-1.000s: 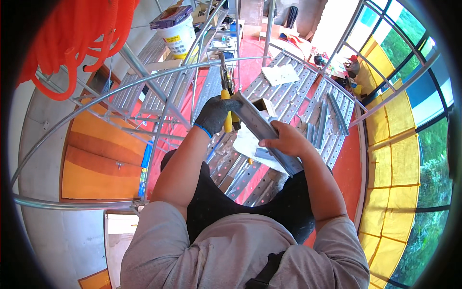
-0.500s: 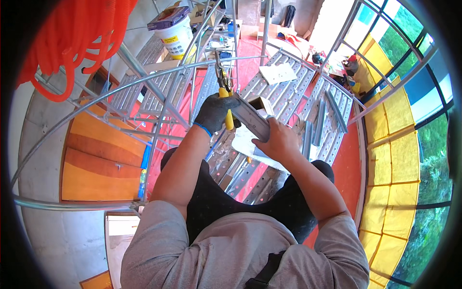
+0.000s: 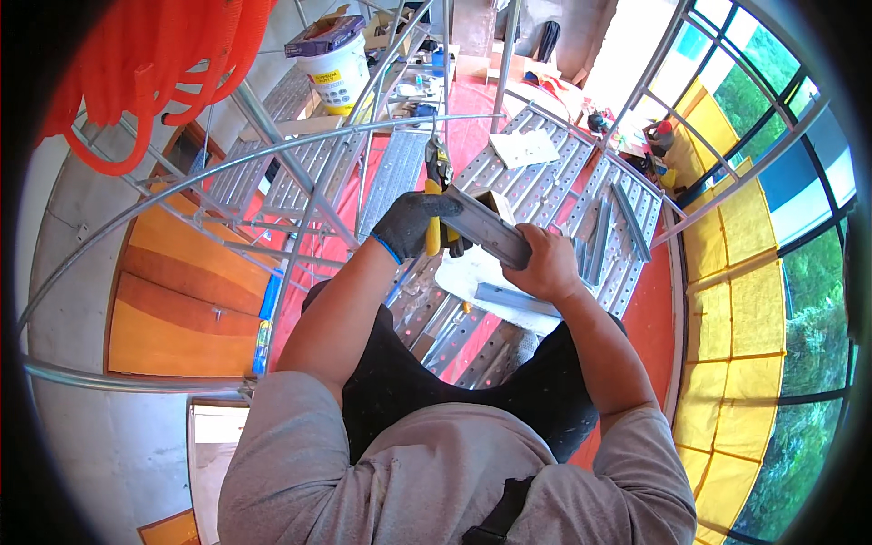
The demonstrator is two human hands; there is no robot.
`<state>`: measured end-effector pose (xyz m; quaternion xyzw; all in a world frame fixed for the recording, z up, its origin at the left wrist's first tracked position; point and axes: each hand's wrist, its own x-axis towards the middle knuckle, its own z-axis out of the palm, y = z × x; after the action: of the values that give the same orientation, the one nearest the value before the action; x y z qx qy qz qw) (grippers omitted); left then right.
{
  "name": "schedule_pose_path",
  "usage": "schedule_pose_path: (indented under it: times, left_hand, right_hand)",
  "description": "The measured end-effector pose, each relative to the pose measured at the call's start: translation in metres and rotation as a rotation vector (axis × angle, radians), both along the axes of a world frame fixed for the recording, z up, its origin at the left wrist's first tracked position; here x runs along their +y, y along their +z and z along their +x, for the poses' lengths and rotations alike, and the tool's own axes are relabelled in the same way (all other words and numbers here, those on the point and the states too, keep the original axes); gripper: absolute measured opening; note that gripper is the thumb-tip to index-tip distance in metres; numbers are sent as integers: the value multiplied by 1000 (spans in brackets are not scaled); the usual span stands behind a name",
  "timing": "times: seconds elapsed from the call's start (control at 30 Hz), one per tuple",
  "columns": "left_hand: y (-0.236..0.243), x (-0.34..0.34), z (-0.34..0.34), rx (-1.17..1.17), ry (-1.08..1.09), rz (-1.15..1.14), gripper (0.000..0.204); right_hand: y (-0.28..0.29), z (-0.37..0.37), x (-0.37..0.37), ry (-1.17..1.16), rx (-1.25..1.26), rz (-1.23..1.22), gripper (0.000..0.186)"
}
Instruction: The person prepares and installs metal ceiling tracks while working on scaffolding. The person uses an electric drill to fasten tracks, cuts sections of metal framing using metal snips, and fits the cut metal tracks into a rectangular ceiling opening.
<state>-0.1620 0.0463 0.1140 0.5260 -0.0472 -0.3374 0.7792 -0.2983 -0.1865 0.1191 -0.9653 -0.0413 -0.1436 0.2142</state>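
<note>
My left hand (image 3: 404,227), in a dark glove with a blue cuff, is closed around a pair of yellow-handled snips (image 3: 433,238). The metal head of the snips points away from me. A short grey metal channel (image 3: 486,229) slants from the left hand down to the right, and its left end meets the glove beside the snips. My bare right hand (image 3: 549,263) grips the channel's other end, thumb and fingers wrapped over it. Where the snips' jaws sit relative to the channel's edge is hard to make out.
Perforated metal planks (image 3: 531,195) lie below my hands, with loose channel pieces (image 3: 595,241) to the right. Scaffold tubes (image 3: 300,177) cross on the left. An orange coiled hose (image 3: 136,82) hangs upper left. A white bucket (image 3: 336,77) stands far left. Yellow sheeting (image 3: 731,318) lines the right.
The snips' head has come nearer and slightly right. Both hands, still holding snips and channel, have shifted slightly right. Another channel piece on the white sheet below shows more now.
</note>
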Motion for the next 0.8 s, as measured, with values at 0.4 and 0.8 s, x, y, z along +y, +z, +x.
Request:
schedule_pose_path:
  times: [0.4, 0.8]
  left_hand:
    - [-15, -1, -3, 192, -405, -280, 41]
    - [30, 47, -22, -160, -84, 32, 40]
  right_hand:
    - [-1, 0, -3, 139, -164, 157, 51]
    - [2, 19, -39, -99, -123, 316, 57]
